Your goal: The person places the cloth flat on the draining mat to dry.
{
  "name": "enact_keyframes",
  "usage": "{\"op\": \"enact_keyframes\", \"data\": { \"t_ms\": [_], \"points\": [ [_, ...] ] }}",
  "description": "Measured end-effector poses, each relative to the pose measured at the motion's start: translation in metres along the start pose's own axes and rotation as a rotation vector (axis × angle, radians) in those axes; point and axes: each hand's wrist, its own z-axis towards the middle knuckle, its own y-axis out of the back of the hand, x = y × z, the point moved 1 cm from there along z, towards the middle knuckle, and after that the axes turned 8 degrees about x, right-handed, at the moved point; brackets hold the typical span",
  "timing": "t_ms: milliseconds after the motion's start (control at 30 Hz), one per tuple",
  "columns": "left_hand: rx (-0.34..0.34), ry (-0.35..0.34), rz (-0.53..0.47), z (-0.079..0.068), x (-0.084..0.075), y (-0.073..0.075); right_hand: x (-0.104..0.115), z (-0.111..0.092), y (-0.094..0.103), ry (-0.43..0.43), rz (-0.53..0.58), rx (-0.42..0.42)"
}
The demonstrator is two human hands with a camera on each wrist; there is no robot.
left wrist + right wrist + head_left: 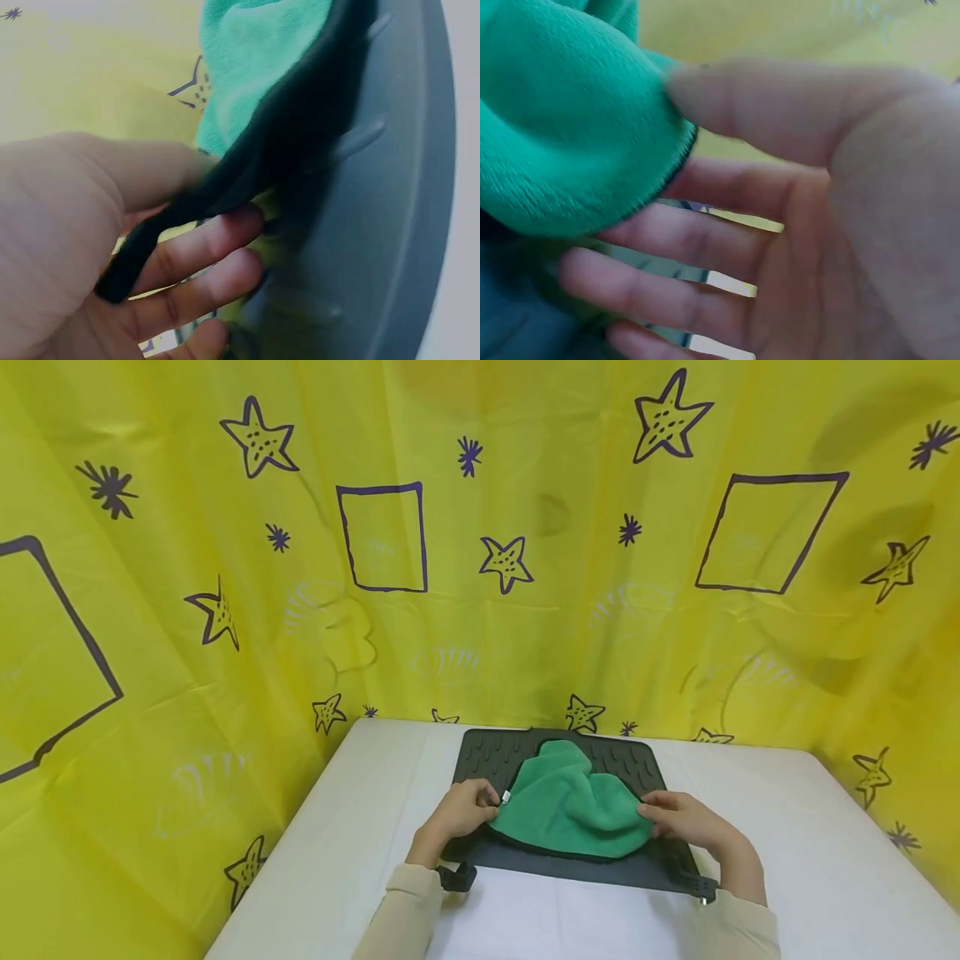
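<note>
One green cloth (547, 797), dark-edged, over one dark mat (480, 760) on one white surface (397, 777); long axis left to right, narrower folded part pointing far. One white tag (506, 797), at the cloth's left edge. Two hands: my left hand (463, 808) pinches the cloth's left end, my right hand (686, 818) its right end.

The site is a curtained tabletop station; the type of building around it cannot be determined. A yellow curtain (450, 618), printed with dark stars (666, 422) and rectangles (382, 537), hangs in folds along the far, left and right sides. It encloses a white table (390, 785) with rounded far corners, which forms the work surface.
</note>
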Motion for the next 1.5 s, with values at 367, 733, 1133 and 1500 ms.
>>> {"op": "enact_keyframes", "data": {
  "t_ms": [367,733,1133,1500],
  "points": [
    [-0.01,0.005,-0.012,-0.001,0.006,0.006,0.004,-0.001,-0.004,0.078,-0.084,0.152],
    [0.0,-0.016,-0.076,-0.009,0.005,0.02,0.006,0.001,-0.004,0.115,-0.059,0.039],
    [0.218,0.065,-0.045,-0.019,0.004,0.023,0.003,0.003,-0.009,0.028,-0.032,0.096],
    [0.181,0.091,-0.01,-0.018,0.0,0.02,0.018,0.018,-0.01,0.014,-0.041,-0.19]
  ]
}}
